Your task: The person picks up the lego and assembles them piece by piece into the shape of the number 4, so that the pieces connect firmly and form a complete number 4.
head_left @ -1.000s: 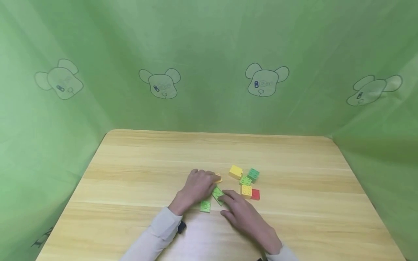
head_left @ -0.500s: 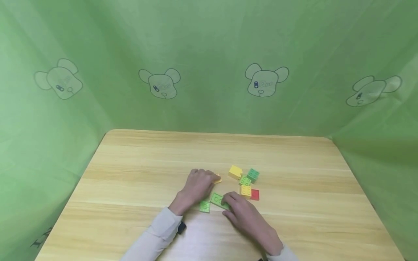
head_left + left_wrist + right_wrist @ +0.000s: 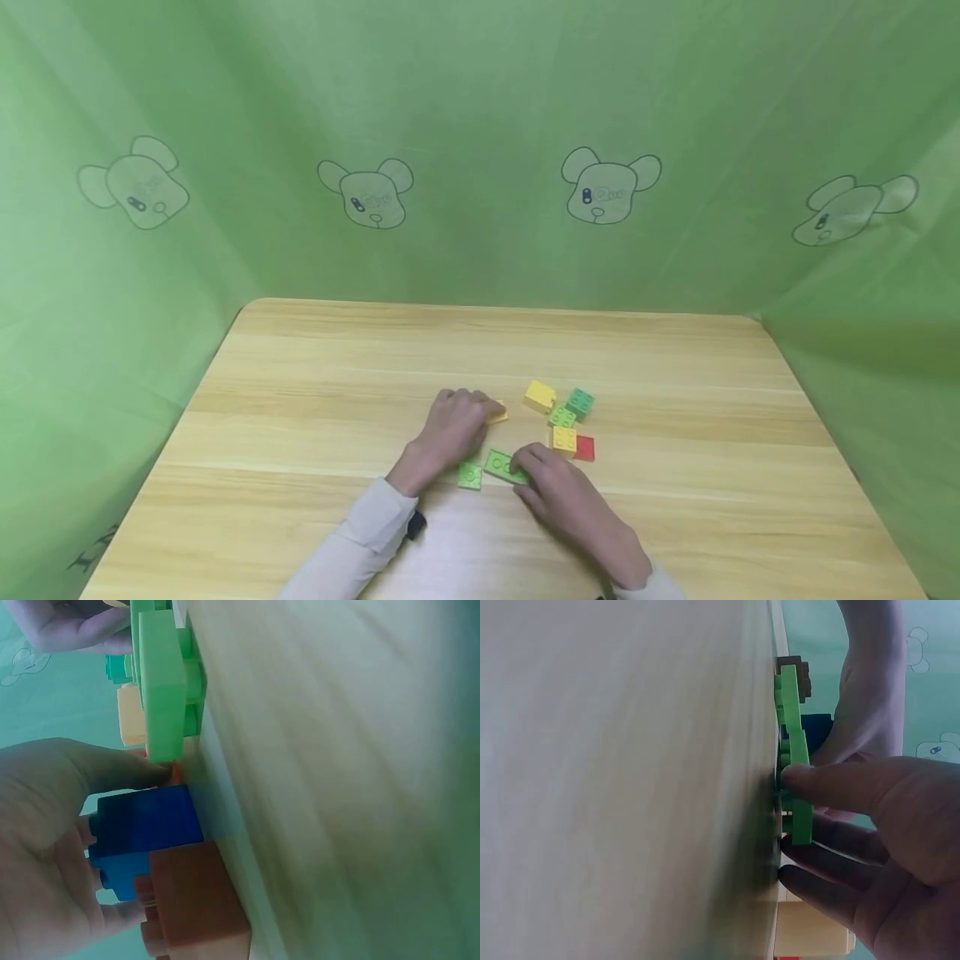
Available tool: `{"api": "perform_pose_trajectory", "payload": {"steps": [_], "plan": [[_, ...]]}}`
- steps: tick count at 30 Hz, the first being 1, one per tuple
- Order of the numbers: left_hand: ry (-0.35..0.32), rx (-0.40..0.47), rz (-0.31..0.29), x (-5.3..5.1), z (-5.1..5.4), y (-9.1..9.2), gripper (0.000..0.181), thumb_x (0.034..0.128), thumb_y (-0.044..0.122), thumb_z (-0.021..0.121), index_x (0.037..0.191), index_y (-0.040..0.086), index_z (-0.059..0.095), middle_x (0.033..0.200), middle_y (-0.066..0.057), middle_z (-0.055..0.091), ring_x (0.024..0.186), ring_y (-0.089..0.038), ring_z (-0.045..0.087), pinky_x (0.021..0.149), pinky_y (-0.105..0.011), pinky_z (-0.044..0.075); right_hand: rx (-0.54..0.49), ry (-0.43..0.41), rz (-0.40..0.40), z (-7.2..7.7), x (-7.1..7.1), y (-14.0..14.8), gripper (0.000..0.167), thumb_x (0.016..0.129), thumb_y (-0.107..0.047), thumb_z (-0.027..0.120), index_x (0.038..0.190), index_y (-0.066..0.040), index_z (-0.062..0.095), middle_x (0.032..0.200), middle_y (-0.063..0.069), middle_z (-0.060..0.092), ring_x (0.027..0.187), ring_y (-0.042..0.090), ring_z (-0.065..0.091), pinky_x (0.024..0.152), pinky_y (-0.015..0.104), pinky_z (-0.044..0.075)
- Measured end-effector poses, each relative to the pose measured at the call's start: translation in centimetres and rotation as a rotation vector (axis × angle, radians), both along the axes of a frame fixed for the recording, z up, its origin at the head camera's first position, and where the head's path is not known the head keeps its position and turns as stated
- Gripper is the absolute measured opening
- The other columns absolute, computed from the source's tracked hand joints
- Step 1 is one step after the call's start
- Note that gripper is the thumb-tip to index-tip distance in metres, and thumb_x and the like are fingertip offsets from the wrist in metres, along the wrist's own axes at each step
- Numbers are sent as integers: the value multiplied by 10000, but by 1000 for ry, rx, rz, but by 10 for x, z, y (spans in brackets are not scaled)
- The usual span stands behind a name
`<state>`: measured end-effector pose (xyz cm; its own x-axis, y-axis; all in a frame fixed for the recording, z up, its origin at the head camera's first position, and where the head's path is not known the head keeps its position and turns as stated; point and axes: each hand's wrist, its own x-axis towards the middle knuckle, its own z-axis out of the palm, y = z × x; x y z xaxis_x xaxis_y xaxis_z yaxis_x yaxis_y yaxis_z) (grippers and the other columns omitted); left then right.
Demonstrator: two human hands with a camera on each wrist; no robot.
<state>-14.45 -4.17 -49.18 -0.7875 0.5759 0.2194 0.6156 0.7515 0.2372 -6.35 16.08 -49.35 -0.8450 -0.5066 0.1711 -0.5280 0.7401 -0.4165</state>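
A long light-green building plate (image 3: 498, 465) lies with its knobs toward the table; my right hand (image 3: 567, 497) pinches its right end between thumb and fingers. Left of it is a small light-green square plate (image 3: 469, 476), also knobs down in the left wrist view. My left hand (image 3: 450, 425) holds an orange block (image 3: 499, 412) by the fingertips, the thumb (image 3: 135, 766) reaching it from the near side. Most of that block is hidden. Under the left palm stand a blue brick (image 3: 146, 825) and a brown brick (image 3: 199, 900), both out of sight in the head view.
Right of the hands a loose group holds a yellow brick (image 3: 539, 397), a dark-green brick (image 3: 580, 403), a light-green brick (image 3: 562, 417), another yellow brick (image 3: 564, 441) and a red piece (image 3: 585, 448). A green curtain (image 3: 480, 250) hangs behind the wooden table (image 3: 337, 342).
My right hand has turned the long green plate from steeply slanted to nearly crosswise and drawn it slightly toward the person, beside the small square plate. My left hand has stayed in place.
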Motion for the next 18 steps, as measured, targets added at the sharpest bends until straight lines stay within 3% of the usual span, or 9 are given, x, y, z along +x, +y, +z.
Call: {"api": "perform_pose_trajectory", "payload": {"steps": [5,9,12,18], "plan": [[-6,75,-4,-1,3,-4,367,904,-14,648,1223,132,755,1160,-73,752,992,-239,713,925,-447,560,-43,-6,-10,1,0,4,266,876,-87,824,1114,-79,705,1117,43,712,1038,174,686,897,361,602],[-32,167,-6,0,10,-8,342,942,54,666,1274,109,726,1203,-95,727,1006,-237,706,902,-420,576,-78,-5,-28,3,0,9,321,888,-63,798,1189,-69,688,1150,38,713,1073,177,684,914,373,599],[-93,277,-4,1,15,-12,334,985,118,672,1318,115,701,1239,-79,704,1003,-211,694,880,-370,585,-118,36,-36,7,-1,14,334,886,-59,794,1202,-67,687,1141,24,715,1052,155,677,894,365,603],[-197,524,-36,6,27,-22,325,1020,165,662,1338,101,680,1317,-53,678,1208,-201,638,1031,-373,535,-247,141,-27,22,-4,22,312,867,-18,800,1164,-47,709,1080,30,726,910,91,659,786,307,616]]}}
